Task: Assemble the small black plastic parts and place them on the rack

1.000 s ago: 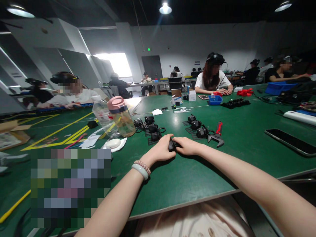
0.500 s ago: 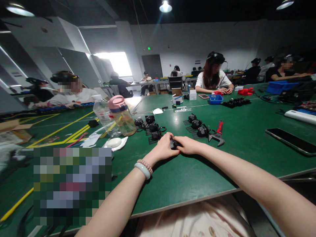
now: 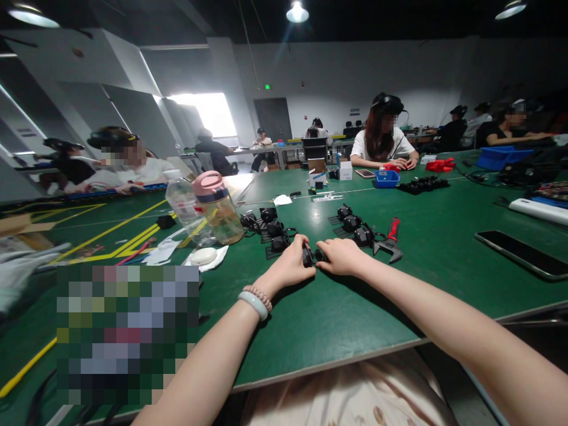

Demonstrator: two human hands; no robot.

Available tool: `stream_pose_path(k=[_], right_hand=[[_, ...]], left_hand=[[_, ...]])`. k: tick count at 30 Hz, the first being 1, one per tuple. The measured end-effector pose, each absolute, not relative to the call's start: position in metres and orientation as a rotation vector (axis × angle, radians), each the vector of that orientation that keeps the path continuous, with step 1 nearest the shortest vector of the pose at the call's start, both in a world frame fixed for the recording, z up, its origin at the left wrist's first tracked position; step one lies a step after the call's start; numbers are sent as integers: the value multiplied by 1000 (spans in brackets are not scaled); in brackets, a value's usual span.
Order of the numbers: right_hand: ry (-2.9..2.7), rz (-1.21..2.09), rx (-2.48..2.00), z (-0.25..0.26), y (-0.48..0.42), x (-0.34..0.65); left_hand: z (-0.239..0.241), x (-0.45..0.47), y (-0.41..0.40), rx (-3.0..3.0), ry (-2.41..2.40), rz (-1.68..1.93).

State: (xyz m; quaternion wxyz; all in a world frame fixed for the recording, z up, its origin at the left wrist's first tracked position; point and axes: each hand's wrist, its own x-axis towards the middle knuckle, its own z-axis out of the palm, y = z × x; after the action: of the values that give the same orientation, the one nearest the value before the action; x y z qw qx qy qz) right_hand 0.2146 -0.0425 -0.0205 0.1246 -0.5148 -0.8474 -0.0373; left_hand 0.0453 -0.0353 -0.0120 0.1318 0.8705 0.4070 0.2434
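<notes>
- Left hand (image 3: pixel 290 261), just below frame centre, curls around a black part (image 3: pixel 307 257).
- Right hand (image 3: pixel 341 256), just beside it, bends its fingers over a dark piece (image 3: pixel 320 256).
- Wrench (image 3: pixel 393 242) lies right of frame centre.

Left hand (image 3: pixel 296 260) grips black part (image 3: pixel 306 256) over green desk (image 3: pixel 337 319); right hand (image 3: pixel 341 256) holds dark piece (image 3: pixel 320 255) just beside it, can't tell if joined. Black units (image 3: pixel 352 223) in two groups beyond hands. Red-handled wrench (image 3: pixel 392 242) near right group, phone (image 3: pixel 523 254) farther right.
</notes>
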Motion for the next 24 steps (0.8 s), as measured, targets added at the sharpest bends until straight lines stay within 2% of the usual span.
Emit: stream_pose_path(k=[11,24], right_hand=[[-2299,45,-1454,-37,-35,207],[-2198,253,-1121,-39,-38,198]], left_hand=[[-3,45,-40,2619,1196,698],[-3,43,-39,2611,1169,668]])
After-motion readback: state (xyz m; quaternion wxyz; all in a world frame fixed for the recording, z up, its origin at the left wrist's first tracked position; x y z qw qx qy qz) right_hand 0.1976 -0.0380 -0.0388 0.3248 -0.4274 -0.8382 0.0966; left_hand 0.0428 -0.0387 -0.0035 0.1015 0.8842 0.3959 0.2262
